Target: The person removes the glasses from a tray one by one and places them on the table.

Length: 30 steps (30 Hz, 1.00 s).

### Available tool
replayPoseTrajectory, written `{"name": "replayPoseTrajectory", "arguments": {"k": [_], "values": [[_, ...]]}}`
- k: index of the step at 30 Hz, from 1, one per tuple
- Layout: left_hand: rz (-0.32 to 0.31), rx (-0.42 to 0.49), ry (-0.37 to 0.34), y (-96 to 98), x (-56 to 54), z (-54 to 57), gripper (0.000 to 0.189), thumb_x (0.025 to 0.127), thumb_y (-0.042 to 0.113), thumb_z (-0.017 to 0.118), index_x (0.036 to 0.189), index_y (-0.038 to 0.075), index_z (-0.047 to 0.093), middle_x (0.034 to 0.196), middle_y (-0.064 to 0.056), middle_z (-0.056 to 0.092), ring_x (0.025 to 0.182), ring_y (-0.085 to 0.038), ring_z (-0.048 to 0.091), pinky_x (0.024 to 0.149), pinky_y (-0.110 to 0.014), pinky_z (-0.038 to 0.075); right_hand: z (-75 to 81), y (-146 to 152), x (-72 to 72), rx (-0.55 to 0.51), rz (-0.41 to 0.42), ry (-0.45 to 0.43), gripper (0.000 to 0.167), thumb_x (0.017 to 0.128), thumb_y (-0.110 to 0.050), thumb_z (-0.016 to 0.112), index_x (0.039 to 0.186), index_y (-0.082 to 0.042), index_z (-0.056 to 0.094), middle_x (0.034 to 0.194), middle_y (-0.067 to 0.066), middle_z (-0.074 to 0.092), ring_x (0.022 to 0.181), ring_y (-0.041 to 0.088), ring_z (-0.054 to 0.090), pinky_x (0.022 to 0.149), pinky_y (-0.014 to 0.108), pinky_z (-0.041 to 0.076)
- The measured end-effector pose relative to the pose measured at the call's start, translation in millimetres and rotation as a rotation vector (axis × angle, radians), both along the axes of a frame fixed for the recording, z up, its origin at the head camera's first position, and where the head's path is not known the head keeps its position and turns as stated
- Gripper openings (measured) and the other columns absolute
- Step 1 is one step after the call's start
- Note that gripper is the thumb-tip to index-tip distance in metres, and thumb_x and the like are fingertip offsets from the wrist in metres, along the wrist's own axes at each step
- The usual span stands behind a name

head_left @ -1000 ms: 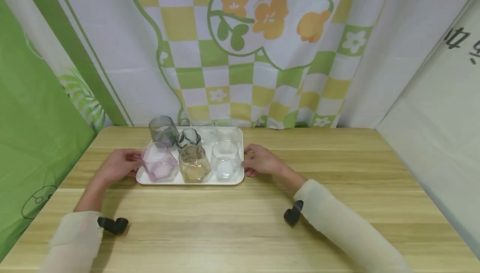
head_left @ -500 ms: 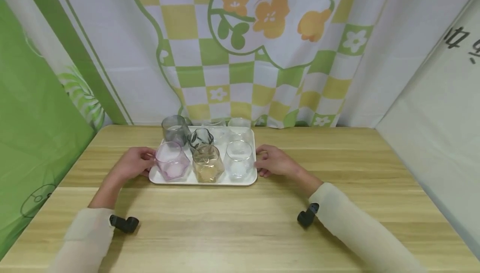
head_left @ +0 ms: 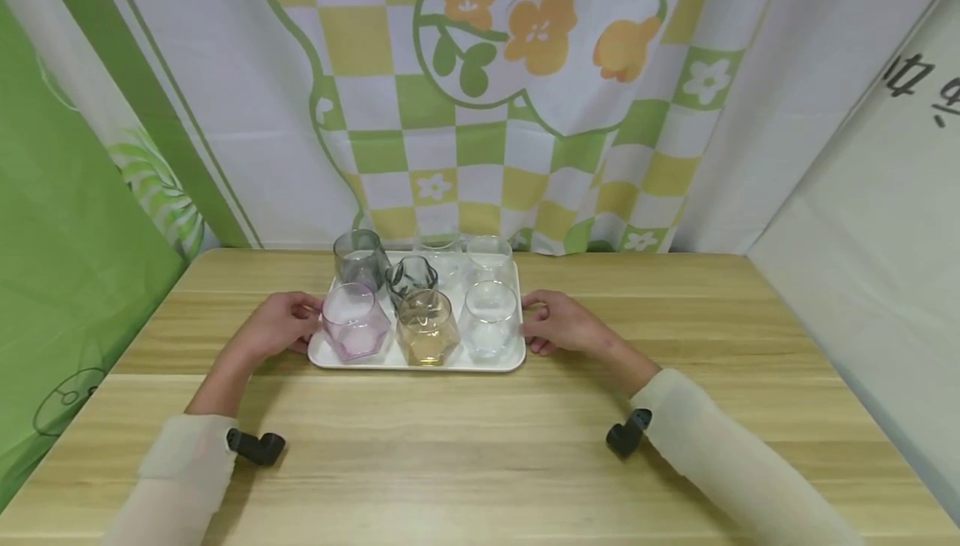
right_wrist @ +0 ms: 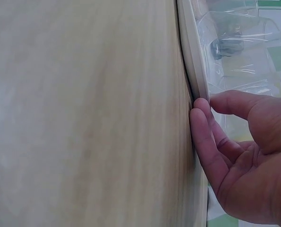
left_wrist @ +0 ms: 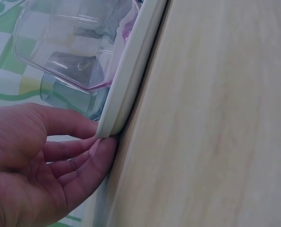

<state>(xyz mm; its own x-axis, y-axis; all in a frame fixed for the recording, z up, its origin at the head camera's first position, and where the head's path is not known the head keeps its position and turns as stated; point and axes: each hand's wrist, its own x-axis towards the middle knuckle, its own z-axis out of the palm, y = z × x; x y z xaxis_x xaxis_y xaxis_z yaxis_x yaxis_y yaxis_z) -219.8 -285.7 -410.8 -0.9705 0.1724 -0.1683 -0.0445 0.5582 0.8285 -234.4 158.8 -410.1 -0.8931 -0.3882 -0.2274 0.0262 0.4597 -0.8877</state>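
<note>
A white tray (head_left: 420,368) lies on the wooden table and bears several glasses. At its front stand a pink glass (head_left: 356,336), an amber glass (head_left: 427,336) and a clear glass (head_left: 489,328). Behind them are a grey glass (head_left: 360,261), a small dark faceted glass (head_left: 411,281) and clear ones that are hard to make out. My left hand (head_left: 277,325) pinches the tray's left end; in the left wrist view the thumb is at the rim's top and the fingers are against its underside. My right hand (head_left: 566,323) pinches the opposite end likewise.
The wooden table (head_left: 450,463) stretches out in front of the tray and to both sides. A checkered floral curtain (head_left: 465,146) hangs right behind the table's back edge. A green cloth (head_left: 82,196) hangs at the left, a white one (head_left: 885,221) at the right.
The tray with its glasses has slid to the right along the table, both hands moving with it and keeping their hold on its ends. It moved less in the last half second.
</note>
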Motion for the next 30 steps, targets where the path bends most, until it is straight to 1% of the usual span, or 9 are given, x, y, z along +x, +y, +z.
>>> {"name": "replayPoseTrajectory", "arguments": {"k": [6,10,12,15,17,21,24,27,30], "values": [[0.014,0.022,-0.013,-0.8,1.3,-1.9,0.039,0.097,-0.001,0.059,0.13,-0.02,0.05,0.103,-0.023,0.059,0.078,-0.022,0.066,0.067,-0.035,0.063,-0.3,1,1.7,0.025,-0.002,0.026,0.049,0.098,-0.005,0.068,0.14,0.01,0.047,0.088,0.017,0.069,0.068,0.021,0.067,0.062,0.034,0.062],[0.008,0.052,-0.013,-2.4,2.1,-3.1,0.039,0.097,-0.002,0.058,0.131,-0.02,0.049,0.104,-0.023,0.06,0.078,-0.023,0.066,0.066,-0.036,0.063,2.6,2,3.5,0.077,-0.042,0.098,0.047,0.1,-0.01,0.066,0.141,0.007,0.048,0.091,0.017,0.069,0.07,0.024,0.067,0.062,0.036,0.061],[0.002,0.061,-0.01,-3.7,2.5,-3.2,0.039,0.098,-0.002,0.057,0.131,-0.02,0.049,0.104,-0.024,0.061,0.078,-0.023,0.066,0.065,-0.037,0.063,4.6,4,4.4,0.077,-0.064,0.151,0.046,0.102,-0.012,0.063,0.142,0.004,0.049,0.096,0.018,0.068,0.073,0.027,0.067,0.063,0.038,0.061],[-0.005,0.073,-0.011,-5.5,2.7,-2.7,0.04,0.099,-0.002,0.056,0.133,-0.02,0.047,0.106,-0.025,0.06,0.079,-0.023,0.066,0.064,-0.037,0.063,8.4,5,6.9,0.037,-0.079,0.236,0.042,0.105,-0.015,0.059,0.142,0.002,0.05,0.109,0.021,0.065,0.08,0.034,0.067,0.065,0.043,0.061],[-0.008,0.08,-0.012,-6.2,2.1,-2.5,0.04,0.099,-0.002,0.056,0.134,-0.019,0.046,0.107,-0.025,0.06,0.08,-0.024,0.065,0.064,-0.037,0.063,11.4,5,9.6,0.0,-0.084,0.283,0.041,0.107,-0.019,0.057,0.143,0.001,0.051,0.116,0.022,0.063,0.087,0.038,0.067,0.069,0.046,0.061],[-0.01,0.104,-0.02,-4.1,0.0,-3.6,0.041,0.1,-0.001,0.057,0.135,-0.018,0.046,0.108,-0.024,0.059,0.08,-0.023,0.065,0.064,-0.037,0.063,17.2,2,14.6,-0.031,-0.093,0.351,0.045,0.108,-0.029,0.055,0.143,-0.001,0.052,0.128,0.022,0.061,0.102,0.04,0.066,0.078,0.049,0.061],[-0.011,0.118,-0.025,-2.7,-1.1,-6.7,0.042,0.099,-0.001,0.057,0.136,-0.018,0.045,0.107,-0.023,0.058,0.08,-0.023,0.064,0.064,-0.037,0.063,18.2,-1,17.7,-0.037,-0.079,0.377,0.049,0.107,-0.035,0.057,0.143,-0.002,0.053,0.134,0.018,0.059,0.113,0.038,0.063,0.087,0.048,0.059],[-0.011,0.11,-0.021,-4.9,-1.3,-10.9,0.042,0.099,-0.002,0.057,0.136,-0.018,0.045,0.105,-0.021,0.057,0.08,-0.022,0.063,0.063,-0.036,0.063,16.7,-5,20.4,-0.056,-0.033,0.39,0.049,0.105,-0.033,0.062,0.143,-0.005,0.053,0.139,0.015,0.057,0.121,0.036,0.059,0.095,0.049,0.055],[-0.004,0.11,-0.017,-6.6,-1.9,-13.0,0.042,0.1,-0.002,0.057,0.136,-0.018,0.045,0.104,-0.02,0.057,0.08,-0.022,0.062,0.064,-0.036,0.063,13.4,-9,21.4,-0.073,0.014,0.395,0.053,0.101,-0.029,0.07,0.146,-0.009,0.05,0.145,0.014,0.052,0.126,0.037,0.056,0.099,0.049,0.053]]}}
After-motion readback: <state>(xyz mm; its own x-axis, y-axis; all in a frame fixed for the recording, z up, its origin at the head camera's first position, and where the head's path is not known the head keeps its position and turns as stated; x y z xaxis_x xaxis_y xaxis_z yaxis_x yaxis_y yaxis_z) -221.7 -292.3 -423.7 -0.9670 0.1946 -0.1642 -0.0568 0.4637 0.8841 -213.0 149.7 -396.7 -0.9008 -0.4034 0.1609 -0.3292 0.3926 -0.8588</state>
